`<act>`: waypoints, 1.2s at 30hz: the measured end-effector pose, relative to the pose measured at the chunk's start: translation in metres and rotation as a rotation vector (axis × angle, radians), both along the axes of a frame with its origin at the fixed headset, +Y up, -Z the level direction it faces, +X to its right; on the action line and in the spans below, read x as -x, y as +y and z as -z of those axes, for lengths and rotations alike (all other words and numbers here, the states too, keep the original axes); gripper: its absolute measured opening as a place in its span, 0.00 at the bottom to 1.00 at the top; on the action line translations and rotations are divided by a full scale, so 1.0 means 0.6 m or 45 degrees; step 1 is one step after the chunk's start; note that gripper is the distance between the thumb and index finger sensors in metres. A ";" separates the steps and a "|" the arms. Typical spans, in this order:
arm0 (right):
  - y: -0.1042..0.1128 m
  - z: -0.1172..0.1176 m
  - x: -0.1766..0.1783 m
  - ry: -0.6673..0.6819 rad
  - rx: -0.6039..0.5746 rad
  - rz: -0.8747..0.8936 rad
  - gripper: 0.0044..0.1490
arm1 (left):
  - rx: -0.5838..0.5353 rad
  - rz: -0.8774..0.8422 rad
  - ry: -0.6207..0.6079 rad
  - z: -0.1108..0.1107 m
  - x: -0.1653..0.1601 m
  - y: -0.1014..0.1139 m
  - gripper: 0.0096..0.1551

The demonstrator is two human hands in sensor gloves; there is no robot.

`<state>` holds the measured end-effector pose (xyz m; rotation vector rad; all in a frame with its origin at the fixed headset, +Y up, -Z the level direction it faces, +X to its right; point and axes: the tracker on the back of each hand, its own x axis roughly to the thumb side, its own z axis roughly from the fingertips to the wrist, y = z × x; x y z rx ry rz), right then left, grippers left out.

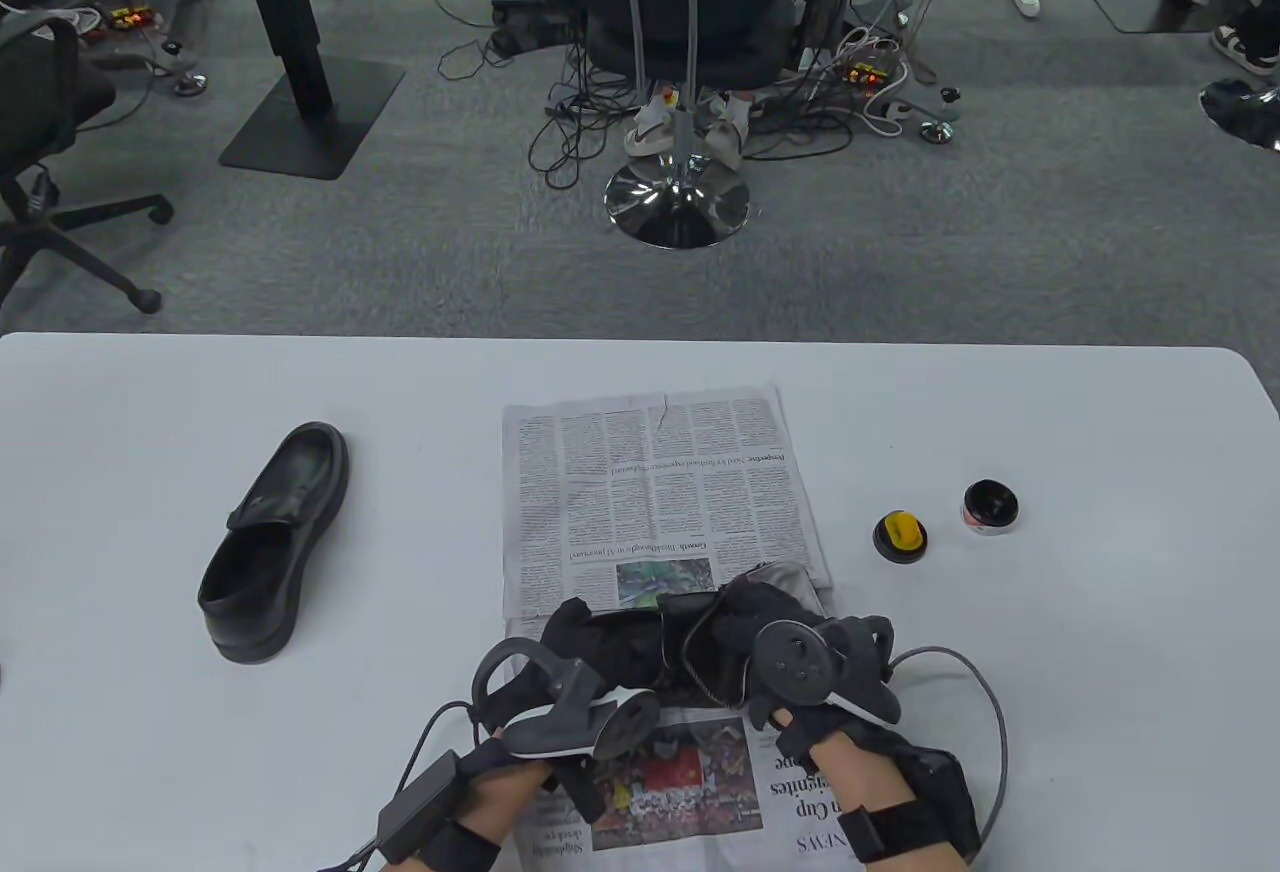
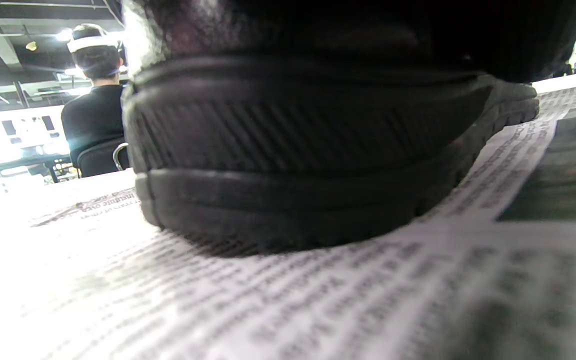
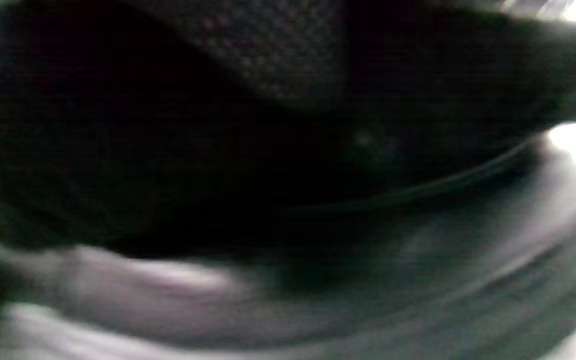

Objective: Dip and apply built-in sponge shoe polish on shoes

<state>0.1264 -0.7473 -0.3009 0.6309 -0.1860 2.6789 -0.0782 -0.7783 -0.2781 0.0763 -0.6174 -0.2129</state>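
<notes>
A black loafer (image 1: 272, 542) lies alone on the table (image 1: 1050, 712) at the left. On the newspaper (image 1: 640, 492), the left hand (image 1: 560, 712) and right hand (image 1: 830, 682) both grasp a second black shoe (image 1: 650, 637). Right of the paper sit the yellow-handled sponge applicator (image 1: 900, 537) and the open polish tin (image 1: 989, 508).

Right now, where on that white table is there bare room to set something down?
Free: between the black loafer and the newspaper, and beyond the small black polish tin rightward. Crowded: near edge, where both gloved hands hold the other black shoe.
</notes>
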 end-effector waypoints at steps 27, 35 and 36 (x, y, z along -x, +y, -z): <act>-0.008 0.004 -0.003 -0.265 -0.223 -0.276 0.23 | -0.003 0.003 0.015 -0.001 0.002 -0.001 0.19; -0.007 0.000 0.014 -0.074 0.035 0.248 0.23 | 0.001 0.001 0.022 -0.002 0.002 -0.001 0.19; -0.008 0.002 0.010 -0.209 -0.102 0.018 0.23 | -0.002 0.005 0.025 -0.002 0.002 -0.001 0.19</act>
